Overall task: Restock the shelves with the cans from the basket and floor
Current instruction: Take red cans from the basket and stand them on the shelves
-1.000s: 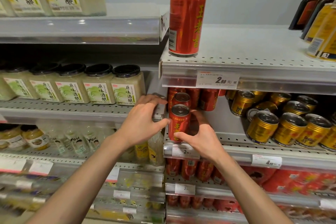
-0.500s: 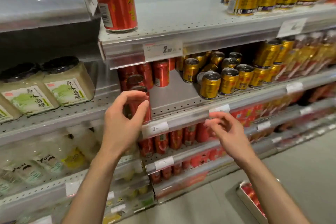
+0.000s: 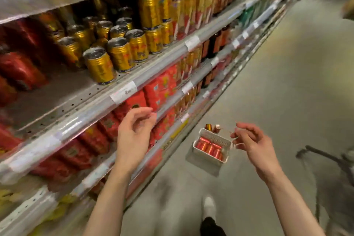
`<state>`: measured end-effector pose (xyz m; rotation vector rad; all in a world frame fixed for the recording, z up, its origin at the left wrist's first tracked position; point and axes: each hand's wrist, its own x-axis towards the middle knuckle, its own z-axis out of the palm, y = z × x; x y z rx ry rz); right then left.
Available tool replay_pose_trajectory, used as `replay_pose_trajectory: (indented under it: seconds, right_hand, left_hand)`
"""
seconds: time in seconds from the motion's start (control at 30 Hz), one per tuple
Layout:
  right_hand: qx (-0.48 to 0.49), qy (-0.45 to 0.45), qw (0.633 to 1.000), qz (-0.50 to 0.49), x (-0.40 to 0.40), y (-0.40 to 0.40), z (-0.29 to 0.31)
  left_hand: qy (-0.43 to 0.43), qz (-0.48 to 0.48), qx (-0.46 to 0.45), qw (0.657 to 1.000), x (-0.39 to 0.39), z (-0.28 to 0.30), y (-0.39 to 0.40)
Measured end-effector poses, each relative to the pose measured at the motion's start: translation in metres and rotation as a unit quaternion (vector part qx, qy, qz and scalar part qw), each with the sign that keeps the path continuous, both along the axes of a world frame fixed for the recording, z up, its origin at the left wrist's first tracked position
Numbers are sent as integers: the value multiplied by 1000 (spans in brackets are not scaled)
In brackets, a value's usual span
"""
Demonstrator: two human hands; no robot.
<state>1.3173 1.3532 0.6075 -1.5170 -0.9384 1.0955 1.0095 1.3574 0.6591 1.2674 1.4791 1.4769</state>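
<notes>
A: Big swing of the view here. A second ago both hands were up at the shelf, closed around a red can at its front edge. That can is out of their grip, and the view has turned down the aisle toward the floor.

B: And the hands?

A: Both bare, both free. The left hand (image 3: pixel 134 132) hangs in front of the lower shelf edge at centre frame, fingers loosely curled, apart, nothing in them. The right hand (image 3: pixel 252 143) is out over the floor at right of centre, fingers spread and slightly bent, holding nothing either.

B: Where are the cans?

A: The white basket (image 3: pixel 197 149) sits on the grey floor (image 3: pixel 287 82) just below centre, between the two hands in the picture and lower down beyond them. Red cans (image 3: pixel 209 148) lie on their sides inside it. Two more cans (image 3: pixel 212 128) stand on the floor right behind the basket's far end. The right hand's fingertips overlap the basket's right corner in the frame, though they're clearly well above it.

B: And the shelf itself?

A: Gold cans (image 3: pixel 118 53) crowd the shelf (image 3: pixel 122 93) at upper left, with blurred red ones at the far left edge. A white shoe (image 3: pixel 209 206) shows at the bottom.
</notes>
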Motion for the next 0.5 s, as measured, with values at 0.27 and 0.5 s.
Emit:
replay_pose_trajectory:
  seconds: [0.27,0.5]
  right_hand:
    - [-48,-9,995,-83,121,73,-61]
    - [-133,-28,988,-72,212,174,-139]
  left_hand:
    - [-29,-77,-103,991,137,-60,115]
    - [-1,-87,-194,977,240,-145,229]
